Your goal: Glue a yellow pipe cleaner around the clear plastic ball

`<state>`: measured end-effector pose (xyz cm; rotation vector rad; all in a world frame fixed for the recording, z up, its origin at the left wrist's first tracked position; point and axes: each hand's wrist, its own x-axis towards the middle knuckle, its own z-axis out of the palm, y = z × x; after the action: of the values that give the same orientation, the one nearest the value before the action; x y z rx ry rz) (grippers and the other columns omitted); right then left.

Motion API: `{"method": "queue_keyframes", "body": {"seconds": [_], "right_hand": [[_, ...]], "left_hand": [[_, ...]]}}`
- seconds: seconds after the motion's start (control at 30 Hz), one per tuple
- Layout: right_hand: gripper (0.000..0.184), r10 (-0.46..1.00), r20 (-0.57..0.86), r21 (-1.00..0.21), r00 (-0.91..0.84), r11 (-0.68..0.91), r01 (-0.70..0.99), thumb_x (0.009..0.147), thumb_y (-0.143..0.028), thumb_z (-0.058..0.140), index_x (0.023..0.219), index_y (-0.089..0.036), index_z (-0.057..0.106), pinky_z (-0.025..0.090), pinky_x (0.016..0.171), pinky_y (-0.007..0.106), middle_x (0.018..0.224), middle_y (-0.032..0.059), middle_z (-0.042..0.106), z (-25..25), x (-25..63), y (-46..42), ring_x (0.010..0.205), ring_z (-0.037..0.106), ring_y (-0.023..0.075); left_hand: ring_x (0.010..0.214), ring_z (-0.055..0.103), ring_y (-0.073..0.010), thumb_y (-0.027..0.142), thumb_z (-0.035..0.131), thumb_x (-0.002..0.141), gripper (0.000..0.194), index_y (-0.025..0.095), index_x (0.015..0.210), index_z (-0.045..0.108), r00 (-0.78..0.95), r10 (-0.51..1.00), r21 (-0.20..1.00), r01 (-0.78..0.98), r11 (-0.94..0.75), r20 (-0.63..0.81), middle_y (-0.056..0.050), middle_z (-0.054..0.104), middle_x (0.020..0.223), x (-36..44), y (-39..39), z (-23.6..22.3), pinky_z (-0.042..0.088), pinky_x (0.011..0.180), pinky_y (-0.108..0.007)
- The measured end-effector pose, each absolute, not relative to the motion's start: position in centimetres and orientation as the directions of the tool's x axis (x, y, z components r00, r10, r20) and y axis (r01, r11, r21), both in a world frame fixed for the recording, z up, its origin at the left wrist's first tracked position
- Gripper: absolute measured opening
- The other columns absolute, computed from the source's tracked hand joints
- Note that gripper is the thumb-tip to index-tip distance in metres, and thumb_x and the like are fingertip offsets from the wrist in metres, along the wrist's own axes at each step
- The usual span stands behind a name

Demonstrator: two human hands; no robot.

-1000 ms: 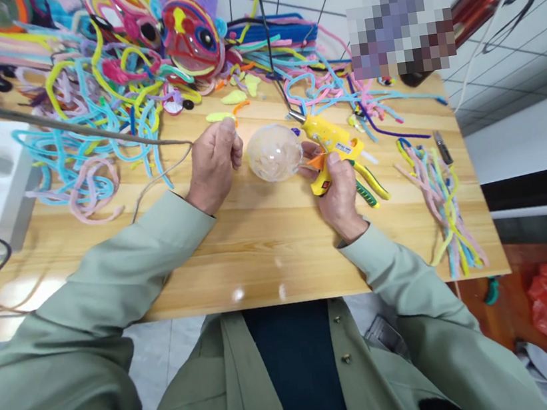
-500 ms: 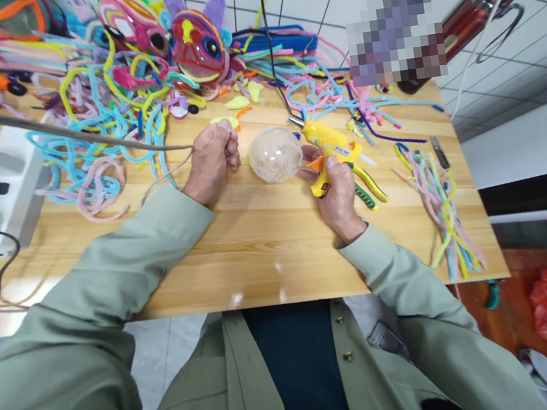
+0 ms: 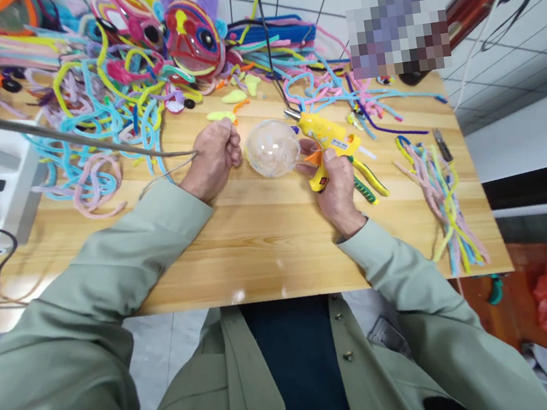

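The left hand (image 3: 215, 153) makes a fist, the right hand (image 3: 336, 183) grips a yellow plastic glue gun (image 3: 325, 132), and the bare, round, clear plastic ball (image 3: 273, 148) at twelve o'clock seems hardly started.

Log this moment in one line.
Right hand: gripping yellow pistol-shaped glue gun | Left hand: curled, contents unclear | Between hands: clear rounded shell

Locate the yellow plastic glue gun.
The glue gun is just right of centre in the head view, in the right hand, beside the clear round ball.
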<state>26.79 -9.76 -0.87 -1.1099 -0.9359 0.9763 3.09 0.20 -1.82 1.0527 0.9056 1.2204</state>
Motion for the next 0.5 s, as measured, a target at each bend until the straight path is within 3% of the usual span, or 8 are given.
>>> {"method": "queue_keyframes", "body": {"seconds": [0.13,0.3,0.4,0.5], "right_hand": [[0.056,0.957,0.097,-0.981,0.272,0.138,-0.137,0.085,-0.091,0.087,0.104,-0.038,0.088,0.080,0.099,0.054,0.127,0.0050,0.093,-0.8,26.9,-9.6,0.132,0.085,0.0345],[0.059,0.966,0.110,-0.978,0.236,0.147,-0.146,0.084,-0.093,0.087,0.108,-0.039,0.086,0.080,0.100,0.055,0.130,0.0057,0.093,-0.9,27.0,-9.4,0.137,0.083,0.0351],[0.057,0.958,0.123,-0.974,0.259,0.167,-0.153,0.086,-0.092,0.086,0.106,-0.039,0.087,0.079,0.097,0.052,0.125,0.0040,0.093,-0.9,26.8,-9.4,0.131,0.085,0.0335],[0.055,0.955,0.123,-0.972,0.269,0.171,-0.160,0.087,-0.093,0.084,0.100,-0.039,0.087,0.079,0.096,0.051,0.122,0.0026,0.094,-0.9,26.5,-9.4,0.130,0.086,0.0333]], "left_hand": [[0.056,0.052,-0.0137,0.070,0.088,0.105,0.059,0.027,0.080,0.057,0.103,0.991,0.954,-0.295,-0.049,0.083,0.001,0.061,0.074,2.7,0.9,-3.2,0.043,0.052,-0.034],[0.057,0.044,-0.0099,0.064,0.100,0.098,0.058,0.026,0.085,0.058,0.146,0.989,0.941,-0.337,0.043,0.007,0.004,0.060,0.074,2.1,1.4,-2.8,0.042,0.055,-0.033],[0.056,0.042,-0.0086,0.067,0.092,0.105,0.056,0.025,0.088,0.059,0.122,0.991,0.926,-0.367,0.090,-0.048,0.004,0.065,0.079,2.2,1.4,-1.8,0.040,0.054,-0.032],[0.052,0.042,-0.0102,0.077,0.078,0.111,0.063,0.025,0.083,0.056,0.124,0.991,0.931,-0.352,0.095,-0.054,0.004,0.060,0.071,2.5,1.3,-1.3,0.036,0.050,-0.033]]}}
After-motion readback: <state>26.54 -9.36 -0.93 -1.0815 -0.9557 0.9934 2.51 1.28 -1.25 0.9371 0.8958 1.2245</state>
